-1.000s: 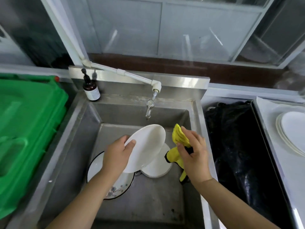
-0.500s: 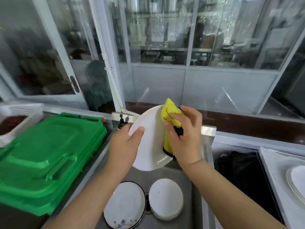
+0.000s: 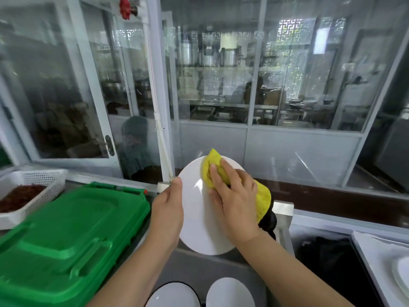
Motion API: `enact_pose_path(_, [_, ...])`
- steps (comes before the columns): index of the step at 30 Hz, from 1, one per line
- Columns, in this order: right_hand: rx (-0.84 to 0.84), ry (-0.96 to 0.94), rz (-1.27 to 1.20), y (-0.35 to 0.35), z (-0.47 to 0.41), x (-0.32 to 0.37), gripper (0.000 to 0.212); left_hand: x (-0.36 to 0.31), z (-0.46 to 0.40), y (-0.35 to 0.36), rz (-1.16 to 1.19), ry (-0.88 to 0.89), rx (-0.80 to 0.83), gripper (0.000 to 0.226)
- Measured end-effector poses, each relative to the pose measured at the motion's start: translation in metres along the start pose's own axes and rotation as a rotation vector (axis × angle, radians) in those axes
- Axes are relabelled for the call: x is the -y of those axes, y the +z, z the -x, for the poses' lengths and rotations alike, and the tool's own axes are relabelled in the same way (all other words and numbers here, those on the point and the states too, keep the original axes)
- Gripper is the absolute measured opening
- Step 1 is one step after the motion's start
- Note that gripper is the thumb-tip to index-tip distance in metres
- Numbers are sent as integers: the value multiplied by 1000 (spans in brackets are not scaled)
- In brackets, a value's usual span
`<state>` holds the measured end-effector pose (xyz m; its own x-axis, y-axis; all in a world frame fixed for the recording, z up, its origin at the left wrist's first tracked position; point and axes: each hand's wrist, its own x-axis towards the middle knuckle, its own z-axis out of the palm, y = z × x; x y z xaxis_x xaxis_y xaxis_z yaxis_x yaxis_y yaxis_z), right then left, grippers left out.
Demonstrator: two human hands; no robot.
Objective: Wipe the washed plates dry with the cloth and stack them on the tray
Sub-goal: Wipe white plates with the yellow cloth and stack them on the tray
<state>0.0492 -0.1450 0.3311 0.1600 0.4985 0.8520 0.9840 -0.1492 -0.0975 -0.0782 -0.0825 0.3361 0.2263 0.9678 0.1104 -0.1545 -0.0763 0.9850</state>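
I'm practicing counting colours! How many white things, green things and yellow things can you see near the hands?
White: 5, the held plate, two plates in the sink, the plates on the tray counted as one pile, and the basket.
Green: 1, the bin lid.
Yellow: 1, the cloth.
Total: 7.

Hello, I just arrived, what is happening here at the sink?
A person is drying a washed white plate above the sink. The left hand grips the plate by its left rim and holds it nearly upright, while the right hand presses a yellow cloth flat against its face. Two more plates lie in the sink below, waiting. On the right edge, a tray already carries some stacked plates.
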Motion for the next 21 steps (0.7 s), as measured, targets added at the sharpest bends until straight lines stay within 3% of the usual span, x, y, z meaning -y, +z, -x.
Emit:
enact_pose_path(6, [-62,-201,-146,7,12,51,33,-26,-14,-16,76,36,30,40])
enact_pose_path(12, [-35,-326,-99,4,19,58,30,-30,-17,-30,93,39,50,39])
enact_pose_path(16, [-62,-239,-106,-3,-9,63,31,-26,-11,-30,65,81,103,42])
enact_pose_path(21, [-128,0,-21,-9,-32,45,36,-24,-7,-42,115,127,136,31])
